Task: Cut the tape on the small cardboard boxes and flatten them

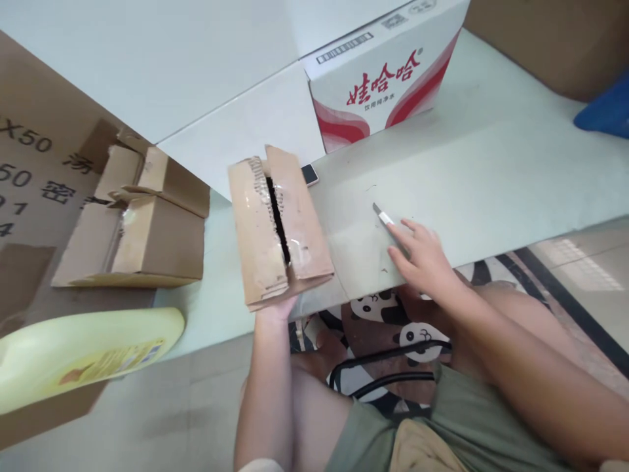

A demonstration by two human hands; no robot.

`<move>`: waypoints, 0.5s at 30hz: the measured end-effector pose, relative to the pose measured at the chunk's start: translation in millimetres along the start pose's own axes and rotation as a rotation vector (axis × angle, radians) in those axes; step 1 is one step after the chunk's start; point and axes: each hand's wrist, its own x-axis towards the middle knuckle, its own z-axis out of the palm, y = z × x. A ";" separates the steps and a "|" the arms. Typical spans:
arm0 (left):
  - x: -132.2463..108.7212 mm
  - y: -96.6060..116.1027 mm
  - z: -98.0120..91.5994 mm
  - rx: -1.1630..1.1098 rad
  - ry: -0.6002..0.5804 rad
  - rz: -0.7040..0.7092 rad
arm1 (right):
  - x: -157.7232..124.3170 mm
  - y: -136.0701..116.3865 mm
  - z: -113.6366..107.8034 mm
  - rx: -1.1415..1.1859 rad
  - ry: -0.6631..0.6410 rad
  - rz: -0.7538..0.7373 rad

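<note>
My left hand (276, 305) is under the near end of a small taped cardboard box (275, 226) and holds it up from below; its fingers are hidden by the box. A dark slit runs along the box's top seam. My right hand (423, 257) rests on the pale green table (491, 177) with its fingers laid over a utility knife (384, 217), whose blade tip pokes out to the upper left.
An opened brown carton (137, 229) lies to the left on a large flat box (29, 170). A white and red printed carton (383, 72) stands at the back. A yellow jug (83, 354) is at lower left, a phone (309, 174) behind the small box.
</note>
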 end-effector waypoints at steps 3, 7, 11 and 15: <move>0.6 -8.3 -3.2 0.083 0.088 -0.065 | -8.0 -7.5 8.0 0.105 -0.085 -0.124; -15.8 -0.1 2.0 0.156 -0.030 0.123 | -18.3 -19.5 9.9 0.307 -0.222 -0.234; -42.4 21.4 17.0 0.434 -0.317 0.363 | -21.7 -25.0 12.1 0.339 -0.324 -0.314; -39.7 23.1 15.2 0.495 -0.045 0.444 | -20.4 -25.5 17.8 0.300 -0.321 -0.229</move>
